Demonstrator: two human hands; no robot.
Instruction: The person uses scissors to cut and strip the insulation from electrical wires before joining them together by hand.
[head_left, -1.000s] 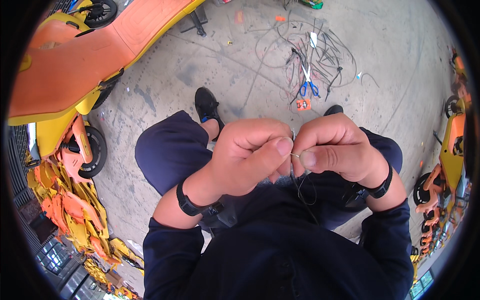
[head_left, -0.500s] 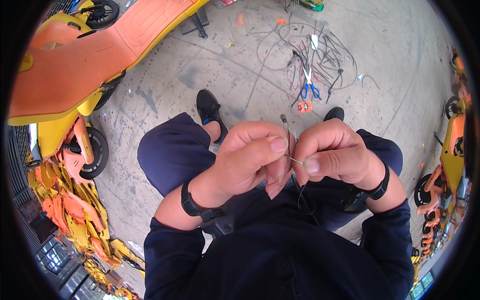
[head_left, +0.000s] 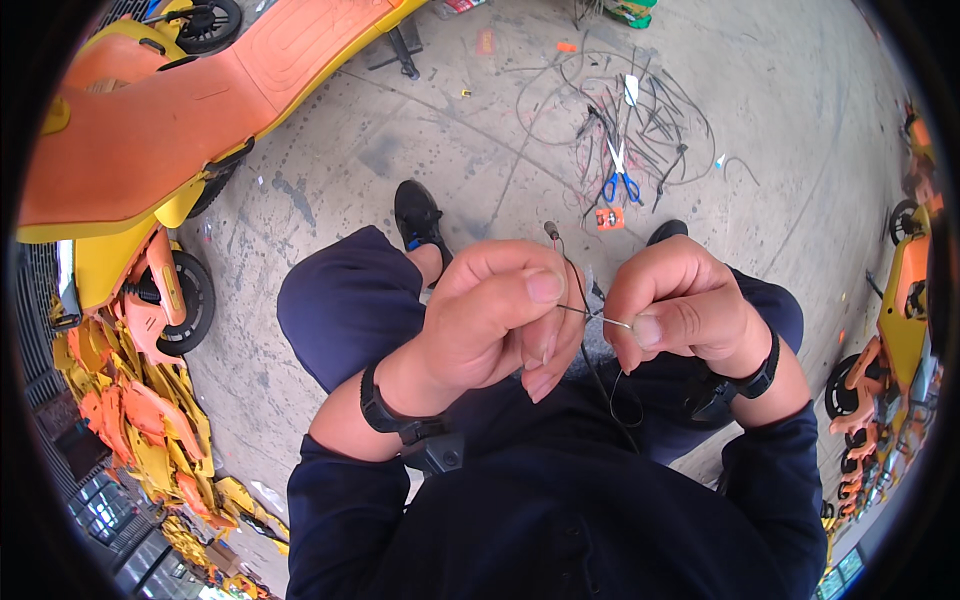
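Note:
Between thumb and fingers of my left hand (head_left: 495, 315) is one part of a thin wire (head_left: 596, 316). My right hand (head_left: 690, 310) pinches the other part, so a short length spans the gap between my hands. A small dark cylindrical piece (head_left: 551, 230) sticks up beyond my left fingers on a thin dark lead. Below the fingers, a dark cable (head_left: 628, 422) loops down over my lap. Where the strands cross, I cannot make out whether they are twisted or joined. Both hands are closed, above my knees.
On the concrete floor ahead lies a tangle of cut wires (head_left: 650, 120) with blue-handled scissors (head_left: 618, 182) and an orange card (head_left: 609, 219). A yellow-and-orange scooter body (head_left: 190, 130) stands at left, above a heap of body panels (head_left: 140, 410). More scooters (head_left: 905, 270) line the right.
My hands have drawn slightly apart, so more of the wire shows between them. The small dark cylinder has shifted left and up.

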